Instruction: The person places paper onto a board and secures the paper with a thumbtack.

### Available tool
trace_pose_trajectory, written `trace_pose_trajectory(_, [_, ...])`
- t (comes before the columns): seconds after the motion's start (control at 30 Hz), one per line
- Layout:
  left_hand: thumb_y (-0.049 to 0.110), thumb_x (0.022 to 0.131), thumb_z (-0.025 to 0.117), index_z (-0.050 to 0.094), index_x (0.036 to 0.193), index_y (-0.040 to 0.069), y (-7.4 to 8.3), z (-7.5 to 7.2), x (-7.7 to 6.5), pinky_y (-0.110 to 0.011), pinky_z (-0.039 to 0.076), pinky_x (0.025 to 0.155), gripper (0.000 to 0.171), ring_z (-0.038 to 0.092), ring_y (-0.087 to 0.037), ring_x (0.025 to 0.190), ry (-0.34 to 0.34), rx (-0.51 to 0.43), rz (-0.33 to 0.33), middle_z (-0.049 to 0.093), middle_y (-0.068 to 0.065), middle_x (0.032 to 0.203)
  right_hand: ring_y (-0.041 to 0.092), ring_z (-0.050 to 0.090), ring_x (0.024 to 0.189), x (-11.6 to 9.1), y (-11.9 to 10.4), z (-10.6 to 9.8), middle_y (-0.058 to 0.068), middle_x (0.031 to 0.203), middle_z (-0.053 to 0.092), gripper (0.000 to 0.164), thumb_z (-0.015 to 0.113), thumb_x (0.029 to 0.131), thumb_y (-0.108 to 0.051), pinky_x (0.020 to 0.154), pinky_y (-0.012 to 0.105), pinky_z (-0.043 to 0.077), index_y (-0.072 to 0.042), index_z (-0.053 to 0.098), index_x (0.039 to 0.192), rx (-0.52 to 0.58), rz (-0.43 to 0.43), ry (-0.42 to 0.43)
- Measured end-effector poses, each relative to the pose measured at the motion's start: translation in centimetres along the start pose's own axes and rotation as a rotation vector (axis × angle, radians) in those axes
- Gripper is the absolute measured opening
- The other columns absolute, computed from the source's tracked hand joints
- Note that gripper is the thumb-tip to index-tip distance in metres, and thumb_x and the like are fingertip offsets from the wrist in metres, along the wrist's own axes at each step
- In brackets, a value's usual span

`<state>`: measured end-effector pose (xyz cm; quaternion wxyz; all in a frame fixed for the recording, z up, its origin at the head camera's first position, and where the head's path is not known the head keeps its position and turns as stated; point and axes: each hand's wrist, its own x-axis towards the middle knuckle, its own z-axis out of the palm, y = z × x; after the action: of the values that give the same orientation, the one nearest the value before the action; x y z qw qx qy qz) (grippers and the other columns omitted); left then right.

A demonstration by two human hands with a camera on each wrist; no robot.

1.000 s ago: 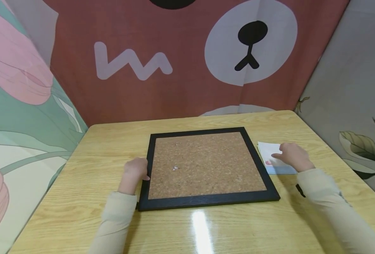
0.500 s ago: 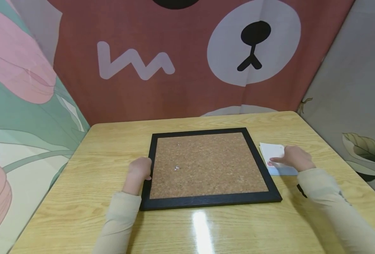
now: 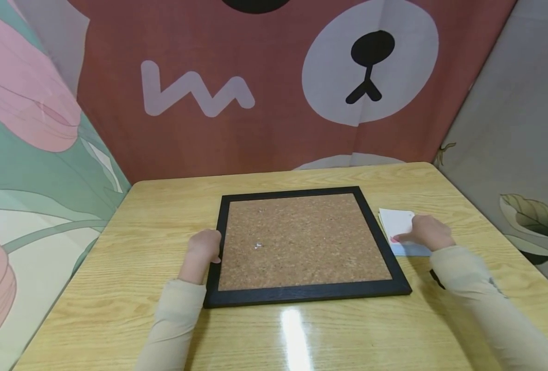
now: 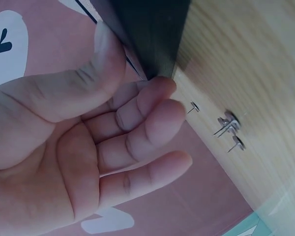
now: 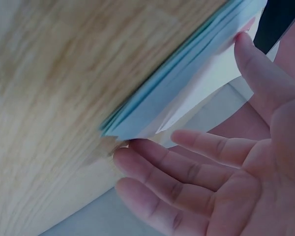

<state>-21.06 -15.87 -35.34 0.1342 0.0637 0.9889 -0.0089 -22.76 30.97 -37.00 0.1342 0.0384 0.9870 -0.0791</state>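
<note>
My left hand [image 3: 204, 246] holds the left edge of a corkboard [image 3: 306, 242] in a black frame that lies flat on the table. In the left wrist view the thumb [image 4: 110, 64] lies against the frame [image 4: 150, 34], with bent fingertips at its edge. My right hand [image 3: 429, 232] is over a small stack of paper sheets [image 3: 399, 219] right of the board. Its thumb [image 5: 246, 49] presses on the top sheet near a pink mark, while the other fingers reach the stack's near edge [image 5: 142, 125]. Several thumbtacks [image 4: 228, 123] rest on the wood beside the left hand.
The wooden table [image 3: 158, 211] extends around the board. Small whitish bits [image 3: 258, 246] show on the cork, too small to identify. A red printed cloth [image 3: 274, 139] hangs behind the table, with patterned cloths [image 3: 510, 154] at both sides.
Over the last second my right hand has shifted slightly toward the near part of the stack, its thumb moving down to the pink mark. The left hand stays at the frame.
</note>
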Motion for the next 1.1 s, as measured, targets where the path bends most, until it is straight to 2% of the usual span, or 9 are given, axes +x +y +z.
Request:
trace_pose_trajectory(0.1, [0.009,0.067,0.077,0.062,0.086,0.0,0.0,-0.1,0.0,-0.034,0.049,0.058,0.026,0.057,-0.02,0.068,0.001,0.001,0.005,0.061,-0.013,0.079,0.024,0.044,0.061,0.0,-0.1,-0.1,0.019,0.073,0.051,0.087,0.067,0.068,-0.057,0.049,0.033,0.036,0.018,0.046,0.107,0.0,0.002,0.005])
trace_pose_trajectory(0.23, [0.009,0.068,0.077,0.062,0.085,0.0,0.0,0.0,0.1,-0.035,0.049,0.058,0.025,0.055,-0.019,0.066,-0.002,0.005,0.007,0.061,-0.013,0.079,0.024,0.044,0.061,0.1,-0.1,0.0,0.02,0.074,0.051,0.084,0.068,0.067,-0.055,0.049,0.034,0.038,0.018,0.048,0.104,-0.004,0.01,0.015])
trace_pose_trajectory(0.43, [0.008,0.068,0.077,0.061,0.085,0.0,-0.1,0.4,0.1,-0.035,0.049,0.058,0.025,0.056,-0.02,0.067,0.006,0.008,0.003,0.061,-0.014,0.081,0.024,0.045,0.059,0.2,-0.2,0.2,0.017,0.069,0.051,0.067,0.066,0.069,-0.055,0.049,0.036,0.038,0.009,0.055,0.087,-0.063,-0.02,0.036])
trace_pose_trajectory(0.53, [0.008,0.067,0.077,0.06,0.084,0.0,-0.1,0.6,0.1,-0.034,0.049,0.058,0.025,0.056,-0.02,0.066,0.016,-0.001,0.006,0.061,-0.013,0.079,0.025,0.046,0.056,0.1,-0.4,0.2,0.015,0.064,0.05,0.061,0.067,0.069,-0.054,0.048,0.036,0.038,0.005,0.055,0.079,-0.11,-0.039,0.077])
trace_pose_trajectory(0.67, [0.009,0.067,0.078,0.06,0.085,-0.001,-0.2,0.7,0.2,-0.034,0.049,0.058,0.027,0.055,-0.02,0.066,0.022,-0.017,0.012,0.06,-0.013,0.079,0.03,0.051,0.056,0.1,-0.5,0.1,0.017,0.061,0.05,0.062,0.069,0.067,-0.053,0.045,0.037,0.041,0.006,0.055,0.076,-0.156,-0.043,0.14])
trace_pose_trajectory(0.77, [0.009,0.066,0.078,0.06,0.085,0.0,-0.3,0.5,0.2,-0.035,0.048,0.058,0.028,0.055,-0.02,0.067,0.021,-0.027,0.014,0.061,-0.013,0.079,0.034,0.053,0.059,0.3,-0.4,0.0,0.021,0.064,0.05,0.064,0.072,0.064,-0.052,0.046,0.04,0.041,0.008,0.055,0.079,-0.161,-0.029,0.156])
trace_pose_trajectory(0.93, [0.01,0.067,0.078,0.06,0.084,0.0,-0.3,0.5,0.2,-0.034,0.048,0.058,0.026,0.054,-0.019,0.065,0.011,-0.027,0.017,0.06,-0.012,0.078,0.031,0.052,0.061,0.4,-0.1,-0.3,0.024,0.069,0.051,0.051,0.075,0.069,-0.033,0.049,0.042,0.042,0.009,0.052,0.084,-0.106,-0.004,0.152])
trace_pose_trajectory(1.1, [0.009,0.067,0.077,0.061,0.086,0.0,-0.3,0.6,0.2,-0.034,0.048,0.058,0.027,0.054,-0.018,0.065,0.012,-0.025,0.015,0.061,-0.012,0.078,0.031,0.052,0.059,0.0,0.4,-1.0,0.026,0.069,0.053,0.028,0.067,0.075,-0.009,0.047,0.042,0.043,0.013,0.052,0.083,-0.057,-0.064,0.216])
